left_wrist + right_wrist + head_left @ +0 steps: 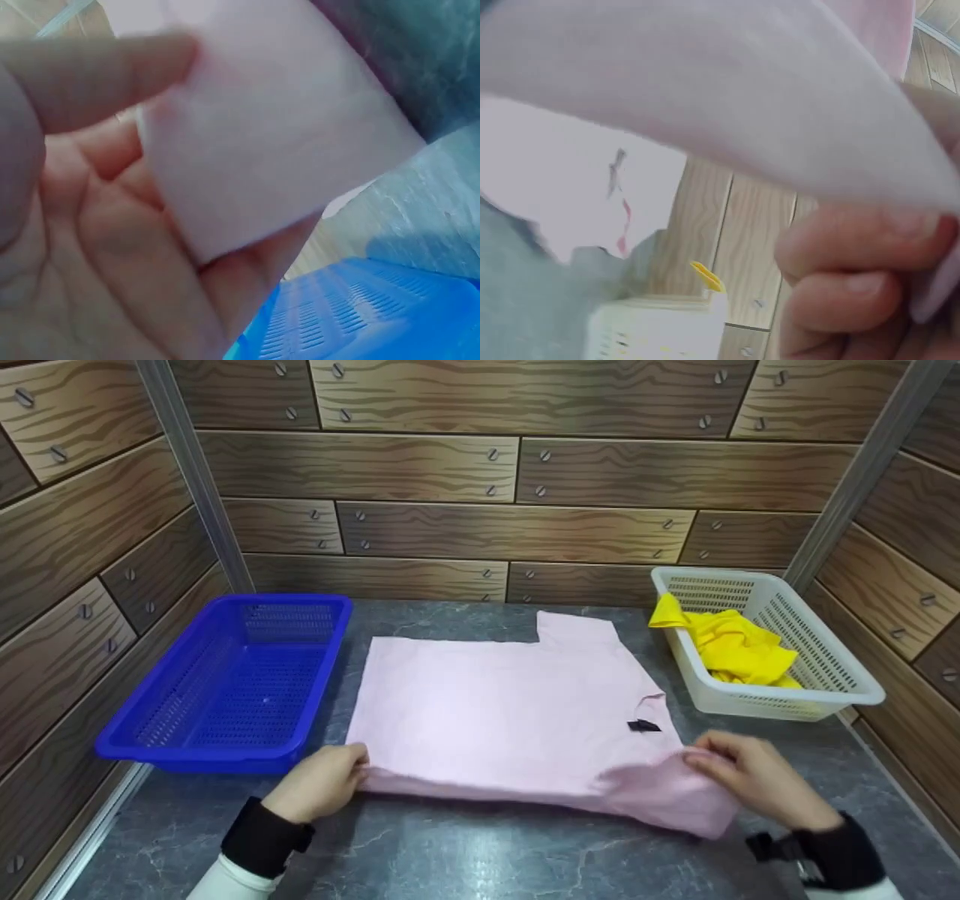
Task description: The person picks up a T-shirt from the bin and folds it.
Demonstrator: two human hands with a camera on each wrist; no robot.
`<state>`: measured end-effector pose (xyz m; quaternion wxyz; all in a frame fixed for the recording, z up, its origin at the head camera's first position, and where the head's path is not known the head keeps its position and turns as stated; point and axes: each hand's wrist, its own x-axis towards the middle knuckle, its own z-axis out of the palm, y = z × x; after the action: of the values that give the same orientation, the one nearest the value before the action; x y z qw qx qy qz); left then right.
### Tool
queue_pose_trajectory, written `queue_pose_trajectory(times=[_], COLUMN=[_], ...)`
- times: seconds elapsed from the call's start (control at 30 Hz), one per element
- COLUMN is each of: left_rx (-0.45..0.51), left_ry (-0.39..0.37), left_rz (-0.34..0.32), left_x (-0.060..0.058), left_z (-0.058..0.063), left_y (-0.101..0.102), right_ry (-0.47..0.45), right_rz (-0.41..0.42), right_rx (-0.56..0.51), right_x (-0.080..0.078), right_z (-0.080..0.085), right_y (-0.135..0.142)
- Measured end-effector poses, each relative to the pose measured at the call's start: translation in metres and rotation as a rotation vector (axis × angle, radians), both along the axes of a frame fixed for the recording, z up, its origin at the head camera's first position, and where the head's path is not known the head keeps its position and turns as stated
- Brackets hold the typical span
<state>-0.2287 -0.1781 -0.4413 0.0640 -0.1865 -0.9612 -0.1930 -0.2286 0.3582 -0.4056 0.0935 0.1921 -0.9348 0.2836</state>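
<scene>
A pink T-shirt (495,705) lies spread sideways on the grey table, one sleeve pointing to the back and its neckline with a black label (643,726) at the right. My left hand (322,781) pinches the near left corner of the shirt between thumb and fingers; the left wrist view shows the cloth (262,127) lying over the fingers. At the near right, my right hand (757,780) pinches the shirt by the shoulder and sleeve part, which is lifted and folded over. In the right wrist view the raised cloth (705,97) hides part of the fingers.
A blue plastic basket (315,690) with nothing in it stands at the left. At the back right is a white basket (832,697) holding a yellow cloth (742,645), one end draped over its rim. Wood-patterned walls (420,469) enclose the table (465,855) at the back and sides.
</scene>
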Motion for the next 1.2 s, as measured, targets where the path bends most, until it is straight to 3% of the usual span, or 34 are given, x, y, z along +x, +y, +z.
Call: queue_pose_trajectory(times=[0.13, 0.3, 0.5, 0.63, 0.9, 1.1, 1.2], left_rx=[0.092, 0.141, 0.121, 0.075, -0.008, -0.02, -0.009], left_ry=[0.081, 0.163, 0.115, 0.08, 0.016, -0.066, -0.117], left_rz=[0.095, 0.207, 0.329, 0.371, 0.398, 0.419, 0.436], left_x=[-0.011, -0.027, -0.044, -0.056, -0.081, -0.096, -0.1], left_z=[0.004, 0.007, 0.007, 0.008, 0.001, -0.011, -0.016], left_y=[0.003, 0.01, 0.013, 0.016, 0.021, 0.021, 0.021], right_ry=[0.081, 0.152, 0.184, 0.22, 0.258, 0.279, 0.315], right_rz=[-0.028, -0.036, -0.115, -0.152, -0.202, -0.243, -0.281], right_rx=[0.05, 0.122, 0.194, 0.23, 0.288, 0.409, 0.418], right_x=[-0.03, -0.065, -0.096, -0.113, -0.154, -0.174, -0.178], right_z=[0.013, 0.021, 0.025, 0.023, 0.003, -0.029, -0.046], right_y=[-0.002, -0.005, -0.017, -0.026, -0.038, -0.046, -0.05])
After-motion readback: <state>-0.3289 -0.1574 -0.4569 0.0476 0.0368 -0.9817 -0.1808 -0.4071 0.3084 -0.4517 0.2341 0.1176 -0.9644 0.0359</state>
